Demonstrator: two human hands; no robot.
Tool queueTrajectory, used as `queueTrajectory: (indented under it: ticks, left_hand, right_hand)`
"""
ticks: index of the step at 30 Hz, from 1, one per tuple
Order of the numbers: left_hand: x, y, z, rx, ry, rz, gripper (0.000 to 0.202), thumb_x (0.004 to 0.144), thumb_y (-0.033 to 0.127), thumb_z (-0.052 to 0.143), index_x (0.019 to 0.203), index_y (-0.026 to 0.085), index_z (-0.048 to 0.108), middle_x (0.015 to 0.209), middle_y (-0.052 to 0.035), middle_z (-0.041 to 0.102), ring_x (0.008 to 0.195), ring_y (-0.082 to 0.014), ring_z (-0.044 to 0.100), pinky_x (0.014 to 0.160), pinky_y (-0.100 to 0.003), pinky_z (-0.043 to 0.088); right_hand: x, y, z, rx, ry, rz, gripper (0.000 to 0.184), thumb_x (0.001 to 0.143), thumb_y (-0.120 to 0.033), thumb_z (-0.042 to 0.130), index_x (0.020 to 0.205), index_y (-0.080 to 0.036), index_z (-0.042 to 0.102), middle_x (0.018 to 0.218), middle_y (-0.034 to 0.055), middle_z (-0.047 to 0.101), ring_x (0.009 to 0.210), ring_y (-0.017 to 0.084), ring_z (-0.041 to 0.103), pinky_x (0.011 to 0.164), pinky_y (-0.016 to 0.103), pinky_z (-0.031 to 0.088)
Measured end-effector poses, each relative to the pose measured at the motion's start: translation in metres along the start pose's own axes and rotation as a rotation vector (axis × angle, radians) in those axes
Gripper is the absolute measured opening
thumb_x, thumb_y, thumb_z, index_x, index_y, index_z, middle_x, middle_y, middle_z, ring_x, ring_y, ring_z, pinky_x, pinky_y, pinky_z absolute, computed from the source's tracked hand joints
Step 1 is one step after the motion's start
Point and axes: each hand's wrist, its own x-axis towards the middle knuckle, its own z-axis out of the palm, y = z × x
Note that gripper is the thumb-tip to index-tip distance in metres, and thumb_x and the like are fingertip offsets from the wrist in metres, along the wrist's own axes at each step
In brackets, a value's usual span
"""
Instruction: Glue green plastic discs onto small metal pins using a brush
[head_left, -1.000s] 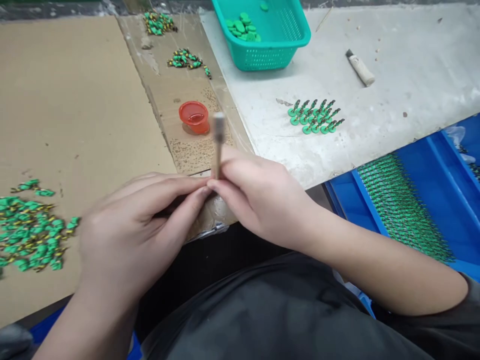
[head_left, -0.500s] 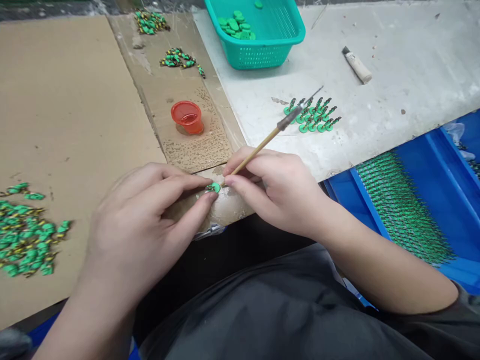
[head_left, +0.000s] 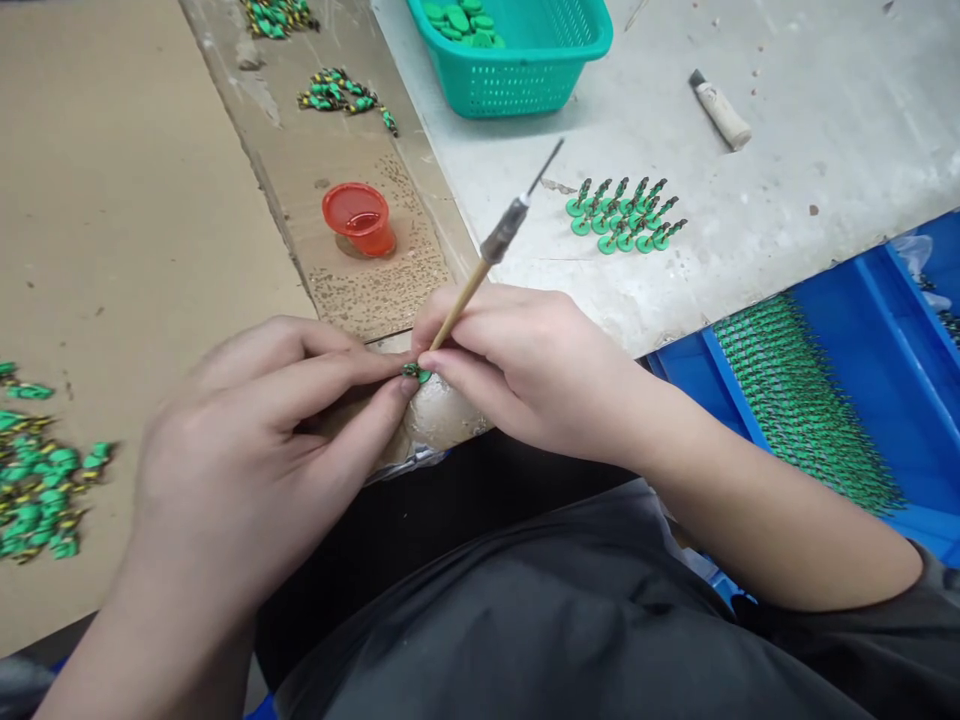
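Left hand (head_left: 247, 450) curled, thumb and forefinger pinched on a small green piece (head_left: 415, 373) at the near edge of the surface (head_left: 787, 200); other fingers folded loosely under. Right hand (head_left: 525, 365) closed around a thin brush (head_left: 480, 265), gripped low on the wooden handle between thumb and first fingers. Brush tilts up and away to the right, metal ferrule and dark tip in the air above the surface. Lower end of the brush meets the green piece right where both hands' fingertips come together; exact contact hidden by fingers. Green piece sits between the two hands, over a taped-up patch of cardboard (head_left: 150, 250) at the edge.

Around: red cup (head_left: 360, 217) on the speckled cardboard strip, just beyond the hands. Teal basket (head_left: 525, 70) with green pieces at the top. Neat rows of green pieces (head_left: 619, 215) on the grey surface, beyond the right hand. Loose pile of green pieces (head_left: 37, 480) at left on the cardboard, well apart from the left hand. Two smaller heaps near the top of the strip. Small tube (head_left: 721, 110) at upper right. Blue tray (head_left: 862, 340) at right holding long rows of green pieces.
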Motion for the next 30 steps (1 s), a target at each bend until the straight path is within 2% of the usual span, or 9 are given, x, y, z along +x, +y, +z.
queueTrajectory:
  ticks: [3, 9, 16, 19, 24, 28, 30]
  left_hand:
    - [0.001, 0.0, 0.001, -0.005, 0.002, -0.002, 0.008, 0.109, 0.03, 0.075, 0.112, 0.03, 0.082, 0.104, 0.0036, 0.073, 0.093, -0.0123, 0.068, 0.086, -0.029, 0.05]
    - [0.001, -0.001, 0.002, -0.013, 0.006, 0.0, 0.007, 0.108, 0.03, 0.076, 0.112, 0.03, 0.082, 0.105, 0.0039, 0.074, 0.095, -0.0121, 0.069, 0.088, -0.029, 0.051]
    - [0.0, -0.001, 0.0, -0.021, 0.009, -0.01, 0.008, 0.109, 0.032, 0.074, 0.109, 0.031, 0.082, 0.104, 0.0033, 0.076, 0.095, -0.0139, 0.071, 0.087, -0.032, 0.052]
    - [0.001, -0.002, 0.001, -0.018, 0.014, 0.001, 0.008, 0.11, 0.033, 0.074, 0.107, 0.03, 0.081, 0.103, 0.0035, 0.075, 0.094, -0.0135, 0.071, 0.086, -0.031, 0.052]
    - [0.002, -0.001, 0.003, -0.02, 0.01, 0.024, 0.009, 0.111, 0.034, 0.072, 0.107, 0.029, 0.079, 0.103, 0.0035, 0.074, 0.095, -0.0131, 0.072, 0.088, -0.03, 0.053]
    - [0.003, 0.004, 0.001, 0.014, 0.001, -0.027, 0.014, 0.111, 0.037, 0.069, 0.107, 0.03, 0.081, 0.106, 0.0036, 0.076, 0.097, -0.0147, 0.072, 0.09, -0.031, 0.054]
    - [0.004, 0.008, -0.002, 0.026, -0.027, -0.065, 0.017, 0.111, 0.039, 0.068, 0.109, 0.031, 0.082, 0.107, 0.0025, 0.077, 0.098, -0.0164, 0.072, 0.088, -0.032, 0.054]
  right_hand:
    - [0.001, -0.001, -0.001, 0.005, -0.014, 0.017, 0.024, 0.119, -0.02, 0.056, 0.109, -0.021, 0.078, 0.124, 0.0037, 0.085, 0.114, 0.021, 0.081, 0.107, 0.033, 0.065]
    - [0.001, 0.002, -0.001, 0.002, 0.001, -0.044, 0.023, 0.118, -0.018, 0.058, 0.107, -0.019, 0.078, 0.123, 0.0029, 0.086, 0.117, 0.021, 0.082, 0.108, 0.033, 0.065]
    - [0.001, 0.001, -0.001, 0.034, -0.009, 0.003, 0.022, 0.118, -0.021, 0.058, 0.107, -0.022, 0.077, 0.121, 0.003, 0.086, 0.114, 0.021, 0.082, 0.106, 0.032, 0.064]
    - [0.004, -0.002, -0.003, 0.062, -0.047, 0.049, 0.022, 0.118, -0.021, 0.057, 0.105, -0.023, 0.075, 0.118, 0.0041, 0.085, 0.113, 0.022, 0.08, 0.104, 0.034, 0.063]
    - [0.015, -0.009, -0.006, 0.046, -0.111, 0.153, 0.02, 0.118, -0.021, 0.058, 0.102, -0.02, 0.071, 0.104, 0.0036, 0.08, 0.098, 0.021, 0.076, 0.089, 0.032, 0.055]
    - [0.025, -0.012, -0.007, 0.009, -0.168, 0.261, 0.017, 0.117, -0.023, 0.06, 0.103, -0.02, 0.068, 0.096, 0.0012, 0.075, 0.087, 0.019, 0.071, 0.08, 0.031, 0.048]
    - [0.023, -0.011, -0.005, 0.021, -0.148, 0.316, 0.017, 0.116, -0.025, 0.063, 0.101, -0.021, 0.066, 0.092, 0.0008, 0.074, 0.084, 0.019, 0.069, 0.078, 0.03, 0.048]
